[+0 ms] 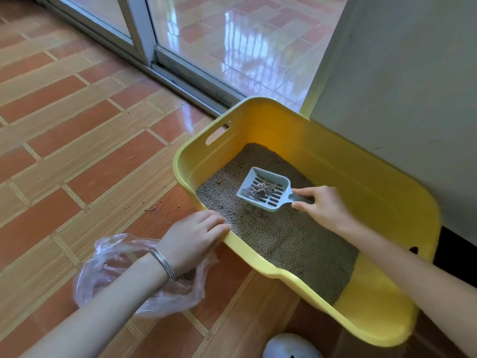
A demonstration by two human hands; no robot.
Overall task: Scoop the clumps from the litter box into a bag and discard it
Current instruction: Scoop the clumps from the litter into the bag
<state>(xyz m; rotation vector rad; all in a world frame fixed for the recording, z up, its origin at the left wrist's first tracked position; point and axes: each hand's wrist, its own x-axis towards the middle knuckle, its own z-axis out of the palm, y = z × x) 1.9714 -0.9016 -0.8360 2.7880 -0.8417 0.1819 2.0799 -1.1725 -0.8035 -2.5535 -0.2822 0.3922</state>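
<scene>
So we're crouched over the yellow litter box (pixel 335 161), which sits on the tiled floor (pixel 77 151) tucked right against the grey wall (pixel 413 86), with the sliding glass door (pixel 134 29) just behind its far end. Our right hand (pixel 322 205) has its fingers curled round the handle of the pale blue slotted scoop (pixel 273 202), thumb on the near side, and the scoop is over the far half of the box with its open end pointing away from us. A few dark clumps (pixel 262 189) plus some loose grains sit in the middle of it. We honestly can't tell if the scoop is resting on the grey litter (pixel 284 244) or held just above it, since it's a bit blurry underneath. Our left hand (pixel 191 236) isn't gripping anything: fingers fairly straight and together, lying flat on the box's rim on the left side. The clear plastic bag (pixel 103 267) lies crumpled on the floor under that wrist, right beside the box, mouth loosely open. There's a thin silver bracelet (pixel 164 263) on the wrist too. A few stray grains (pixel 154 210) are scattered on the tiles left of the box, and something rounded and white (pixel 289 346) pokes in at the bottom edge.
</scene>
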